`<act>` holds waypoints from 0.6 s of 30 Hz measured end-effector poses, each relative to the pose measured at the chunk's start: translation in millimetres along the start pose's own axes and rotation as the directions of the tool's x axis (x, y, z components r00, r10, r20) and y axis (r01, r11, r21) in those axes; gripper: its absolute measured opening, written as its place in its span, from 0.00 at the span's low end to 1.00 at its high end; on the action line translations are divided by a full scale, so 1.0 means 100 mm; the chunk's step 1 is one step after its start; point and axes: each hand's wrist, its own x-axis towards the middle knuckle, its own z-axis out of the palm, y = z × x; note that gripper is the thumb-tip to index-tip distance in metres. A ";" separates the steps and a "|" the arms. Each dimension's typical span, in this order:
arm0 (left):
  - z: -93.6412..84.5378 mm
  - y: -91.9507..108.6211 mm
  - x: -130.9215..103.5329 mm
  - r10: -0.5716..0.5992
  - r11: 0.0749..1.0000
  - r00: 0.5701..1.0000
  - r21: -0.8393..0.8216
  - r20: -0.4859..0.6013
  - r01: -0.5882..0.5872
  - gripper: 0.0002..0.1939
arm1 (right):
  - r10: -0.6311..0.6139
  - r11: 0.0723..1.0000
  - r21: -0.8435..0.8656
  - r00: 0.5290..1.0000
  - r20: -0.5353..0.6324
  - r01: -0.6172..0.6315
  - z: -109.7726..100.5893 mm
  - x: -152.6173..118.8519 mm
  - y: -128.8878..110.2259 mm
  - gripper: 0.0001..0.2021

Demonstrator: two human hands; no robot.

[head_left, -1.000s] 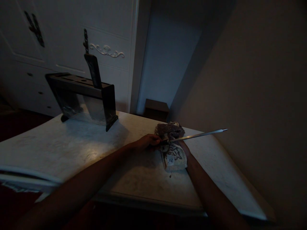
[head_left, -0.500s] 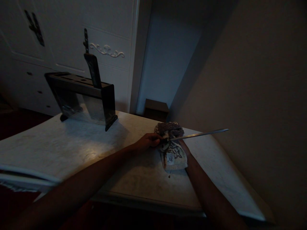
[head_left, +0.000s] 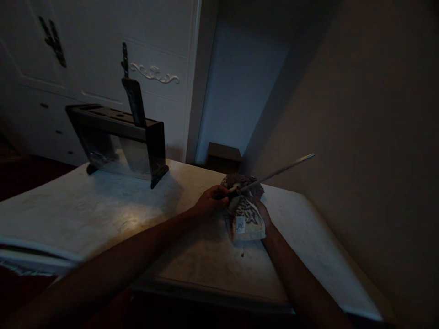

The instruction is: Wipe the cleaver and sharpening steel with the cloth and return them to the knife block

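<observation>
My left hand [head_left: 213, 199] is closed around the dark handle end of a long thin metal rod [head_left: 283, 170], which looks like a sharpening steel or narrow blade and slants up to the right. A patterned cloth [head_left: 248, 219] with a small white label lies bunched around the handle area. My right hand [head_left: 261, 212] is under and behind the cloth at its right side, fingers mostly hidden by it. The cloth's darker part [head_left: 242, 180] lies behind the handle.
A knife block [head_left: 116, 141] with one black-handled knife [head_left: 135, 100] stands at the back left of the pale marble-like table [head_left: 147, 224]. White cabinets are behind it, a brown wall on the right.
The rod's free tip has swung upward and a little to the left. My left hand has risen slightly, and the cloth has shifted slightly left with my right hand.
</observation>
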 end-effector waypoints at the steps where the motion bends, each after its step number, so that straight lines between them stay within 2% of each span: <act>1: 0.01 -0.01 0.00 0.005 1.000 1.000 -0.029 -0.006 -0.006 0.20 | 0.055 0.998 0.007 0.998 0.023 -0.056 -0.01 0.00 0.00 0.20; 3: 0.02 -0.01 0.01 0.024 0.997 0.999 -0.078 -0.033 -0.026 0.20 | 0.085 0.996 0.005 0.996 0.030 -0.085 -0.04 -0.01 0.01 0.21; 7: 0.05 -0.01 0.01 0.035 0.992 0.998 -0.117 -0.048 -0.040 0.21 | -0.004 0.998 -0.060 1.000 0.027 0.006 0.04 -0.07 0.04 0.21; 12: 0.08 -0.02 -0.02 0.017 0.996 1.000 -0.082 0.003 -0.017 0.21 | -0.036 0.997 -0.071 0.999 0.033 0.039 0.25 -0.18 0.05 0.22; 18: 0.09 -0.11 -0.02 0.013 0.998 0.997 -0.064 0.072 -0.008 0.21 | -0.025 1.000 -0.018 0.999 -0.039 0.024 0.29 -0.19 0.07 0.16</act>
